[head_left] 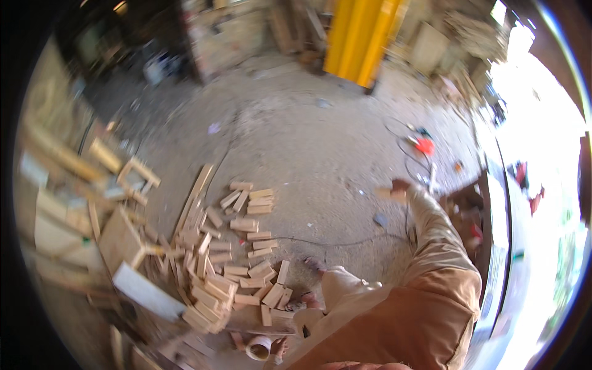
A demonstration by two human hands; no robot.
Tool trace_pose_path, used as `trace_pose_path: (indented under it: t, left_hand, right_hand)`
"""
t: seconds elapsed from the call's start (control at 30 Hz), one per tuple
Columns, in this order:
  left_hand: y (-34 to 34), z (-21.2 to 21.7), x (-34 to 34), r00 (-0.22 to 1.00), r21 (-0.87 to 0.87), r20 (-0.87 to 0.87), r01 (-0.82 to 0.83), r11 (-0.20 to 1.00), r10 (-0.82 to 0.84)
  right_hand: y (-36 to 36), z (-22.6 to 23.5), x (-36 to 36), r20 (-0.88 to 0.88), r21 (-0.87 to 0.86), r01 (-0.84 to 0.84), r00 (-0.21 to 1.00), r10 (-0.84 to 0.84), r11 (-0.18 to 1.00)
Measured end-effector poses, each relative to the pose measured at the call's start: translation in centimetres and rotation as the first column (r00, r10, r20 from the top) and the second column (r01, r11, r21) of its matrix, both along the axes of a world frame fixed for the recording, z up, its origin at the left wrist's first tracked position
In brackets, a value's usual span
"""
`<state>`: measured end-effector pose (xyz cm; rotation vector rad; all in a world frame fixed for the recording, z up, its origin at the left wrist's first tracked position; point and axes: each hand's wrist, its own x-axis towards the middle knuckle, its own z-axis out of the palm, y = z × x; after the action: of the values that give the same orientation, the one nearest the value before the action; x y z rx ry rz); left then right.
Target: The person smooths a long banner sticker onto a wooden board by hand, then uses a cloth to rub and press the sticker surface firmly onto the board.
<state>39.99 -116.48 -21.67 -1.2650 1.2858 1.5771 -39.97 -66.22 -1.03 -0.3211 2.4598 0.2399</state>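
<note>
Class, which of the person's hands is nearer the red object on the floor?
Right: the right hand appears slightly below and left of the red object; the left hand is far below, near the lower edge.

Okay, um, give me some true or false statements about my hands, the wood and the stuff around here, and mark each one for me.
1. The right hand holds a pale wooden piece. True.
2. The left hand is low in the picture, next to a pale cylinder. True.
3. That cylinder is bright green. False: it is cream-coloured.
4. The right hand is left of the loose wooden blocks on the floor. False: it is to the right of the blocks.
5. A tall yellow panel stands at the far side of the floor. True.
</note>
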Motion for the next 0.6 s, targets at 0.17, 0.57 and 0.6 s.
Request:
trace_pose_path:
  t: [0.17, 0.57, 0.6]
  left_hand:
    - [-13.5, 5.3, -5.1, 0.988, -0.116, 0.059, -0.138, 0.984, 0.145]
    - [-2.7, 4.3, -57.7, 0.942, -0.107, -0.336, -0.02, 0.994, -0.017]
    - [-0.2, 6.0, -61.0, 0.879, -0.215, -0.432, 0.117, 0.97, -0.202]
  right_hand:
    - [6.4, 5.8, 6.4, -0.092, -0.598, 0.398, 0.828, -0.553, 0.696]
    - [11.4, -19.2, 30.4, 0.51, -0.229, 0.77, 0.616, -0.6, 0.596]
    - [12.1, -12.6, 23.9, 0.645, -0.293, 0.65, 0.676, -0.358, 0.701]
